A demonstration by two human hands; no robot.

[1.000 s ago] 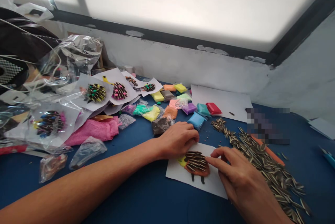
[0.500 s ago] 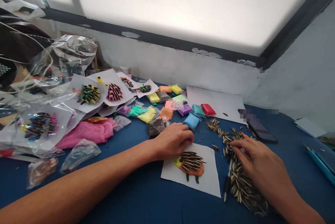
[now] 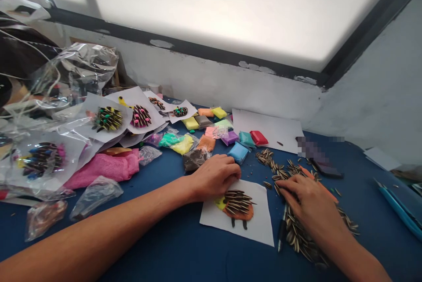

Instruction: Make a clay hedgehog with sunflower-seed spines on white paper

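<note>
My left hand (image 3: pixel 216 177), its fingers curled, rests on the upper left edge of a white sheet of paper (image 3: pixel 255 233), pinning it to the blue table. On that sheet is a clay hedgehog (image 3: pixel 238 206) with a yellow face, orange body, dark legs and sunflower seeds as spines. To the right, my right hand (image 3: pixel 308 200) reaches over a spread of striped sunflower seeds (image 3: pixel 298 233). Its thumb and index finger are pinched at a seed (image 3: pixel 277 189) near the pile's left side. A pen (image 3: pixel 282 231) lies between the sheet and the pile.
Coloured clay packets (image 3: pixel 238 152) lie beyond my left hand. An orange stick-like tool (image 3: pixel 319 184) crosses the seeds, with a phone (image 3: pixel 318 159) behind. Finished seed hedgehogs on paper (image 3: pixel 141 116), a pink cloth (image 3: pixel 105 168) and plastic bags (image 3: pixel 95 196) crowd the left. A blank sheet (image 3: pixel 267 124) sits by the wall.
My right hand has shifted left and slightly down, its fingertips now at the left side of the seeds, uncovering more of the orange tool. My left hand stays on the sheet.
</note>
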